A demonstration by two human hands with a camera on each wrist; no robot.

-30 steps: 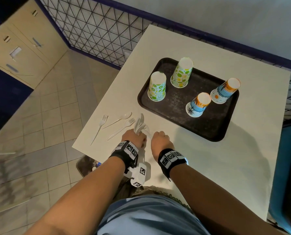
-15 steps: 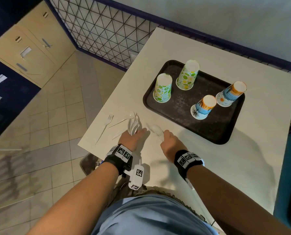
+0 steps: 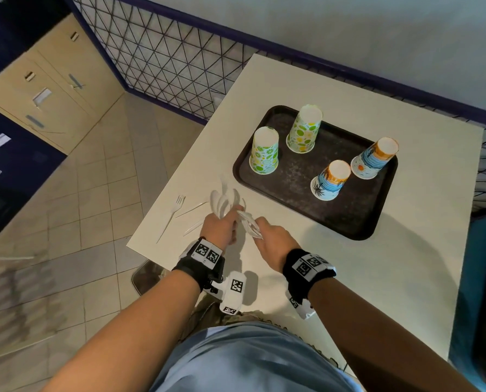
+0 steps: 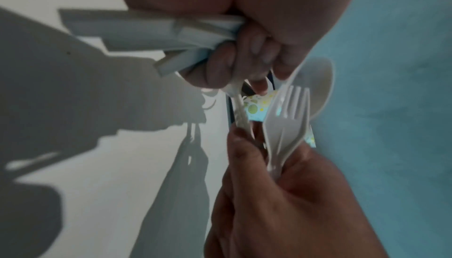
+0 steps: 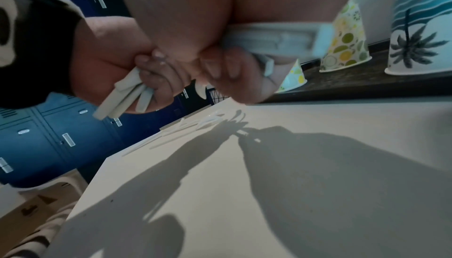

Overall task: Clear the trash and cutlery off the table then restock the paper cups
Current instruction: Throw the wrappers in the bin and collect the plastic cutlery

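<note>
Above the table's near left corner, the left hand clutches a fanned bunch of white plastic cutlery, fingers wrapped round the handles. Right beside it, the right hand grips its own fork and spoon. A loose fork lies by the left edge. Four upturned paper cups stand on the black tray toward the far side.

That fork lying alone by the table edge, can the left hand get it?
Probably, but not cleanly: the path to the fork is free, yet the left hand already grips a cutlery bundle.
</note>
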